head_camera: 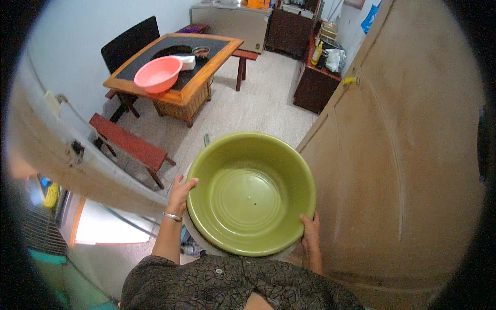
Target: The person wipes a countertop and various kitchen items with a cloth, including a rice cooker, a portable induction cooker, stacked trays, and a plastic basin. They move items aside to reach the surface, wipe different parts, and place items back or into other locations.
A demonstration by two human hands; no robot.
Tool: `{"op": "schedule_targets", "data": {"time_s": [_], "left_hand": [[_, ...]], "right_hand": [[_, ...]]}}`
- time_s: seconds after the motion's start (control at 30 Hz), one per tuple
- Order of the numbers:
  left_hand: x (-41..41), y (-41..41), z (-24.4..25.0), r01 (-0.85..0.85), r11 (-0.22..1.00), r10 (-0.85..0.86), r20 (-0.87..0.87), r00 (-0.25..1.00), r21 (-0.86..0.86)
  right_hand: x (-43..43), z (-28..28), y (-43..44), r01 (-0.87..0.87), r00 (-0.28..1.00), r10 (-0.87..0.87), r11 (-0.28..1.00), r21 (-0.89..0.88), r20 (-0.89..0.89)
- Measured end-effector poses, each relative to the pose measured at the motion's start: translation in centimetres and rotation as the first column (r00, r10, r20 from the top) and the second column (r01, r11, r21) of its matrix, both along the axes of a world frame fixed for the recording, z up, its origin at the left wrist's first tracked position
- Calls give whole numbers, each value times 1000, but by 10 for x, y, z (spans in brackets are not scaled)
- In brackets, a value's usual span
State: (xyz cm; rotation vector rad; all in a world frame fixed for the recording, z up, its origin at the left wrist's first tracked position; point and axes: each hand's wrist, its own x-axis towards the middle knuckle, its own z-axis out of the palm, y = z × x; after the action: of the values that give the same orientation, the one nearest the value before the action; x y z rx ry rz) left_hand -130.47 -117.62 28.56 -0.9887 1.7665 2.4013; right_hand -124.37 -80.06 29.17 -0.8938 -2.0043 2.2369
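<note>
A large green plastic basin (pixel 248 193) is held up in front of my body, its inside facing me, with only a tiny dark speck on its bottom. My left hand (pixel 180 193) grips its left rim, thumb over the edge; a silver bracelet circles that wrist. On the lower right rim, my right hand (pixel 310 229) holds on, thumb inside the edge and fingers outside. The basin hides part of the floor and most of whatever lies beneath it.
A wooden door (pixel 387 155) stands close on my right, a door frame (pixel 108 186) on my left. Beyond are a red bench (pixel 130 141), a wood-edged table (pixel 190 91) bearing a pink basin (pixel 158 75), a dark cabinet (pixel 316 87) and a chest freezer (pixel 232 27). A remote control (pixel 206 139) lies on the floor.
</note>
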Motion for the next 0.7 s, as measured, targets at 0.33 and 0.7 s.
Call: {"op": "schedule_targets", "data": {"time_s": [0.33, 0.7], "left_hand": [[-136, 20, 35, -1, 999, -4, -104, 995, -46], [-384, -2, 22, 108, 992, -115, -137, 984, -60]], "right_hand": [[-132, 8, 20, 21, 994, -24, 999, -33, -103], [-352, -22, -6, 82, 976, -73, 996, 35, -205]]}}
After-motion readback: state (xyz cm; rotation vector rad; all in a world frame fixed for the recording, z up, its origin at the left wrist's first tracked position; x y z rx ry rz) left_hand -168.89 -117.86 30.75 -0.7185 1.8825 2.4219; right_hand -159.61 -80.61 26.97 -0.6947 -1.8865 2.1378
